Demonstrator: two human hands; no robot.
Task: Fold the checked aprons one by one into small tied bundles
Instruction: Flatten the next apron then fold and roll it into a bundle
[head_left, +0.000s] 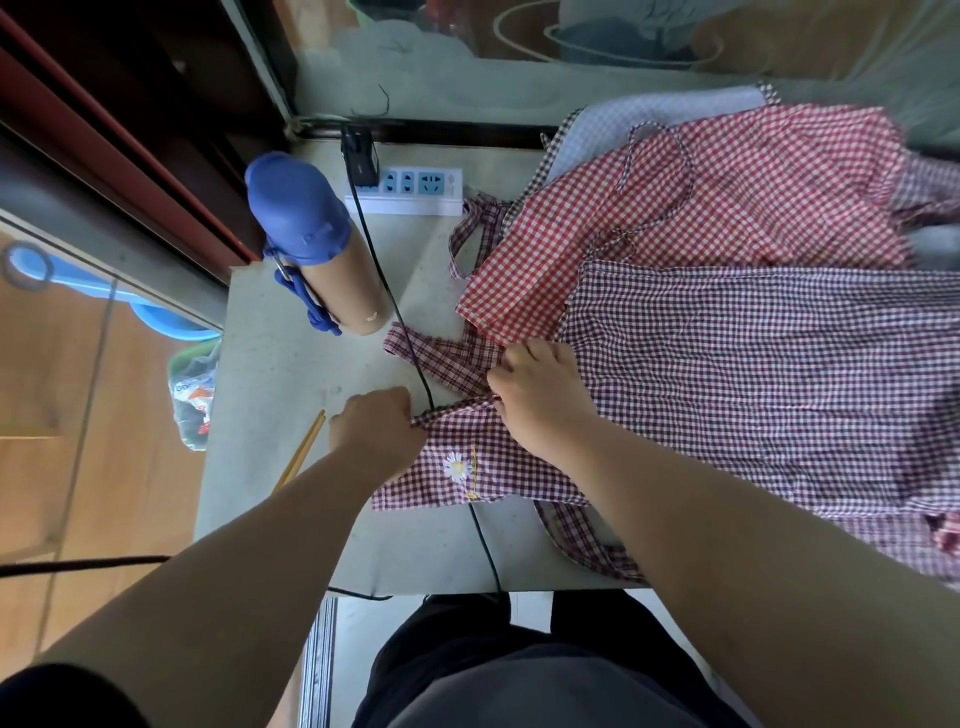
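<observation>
The scene is lit by soft, even daylight, only faint shadows are cast, and the edges are bent and blurred.

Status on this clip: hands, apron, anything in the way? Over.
Hands: left hand grips the maroon checked apron at its bib corner, right hand pinches the bib's far edge. Apron spread, unfolded. In the way: black cable runs under the bib.
</observation>
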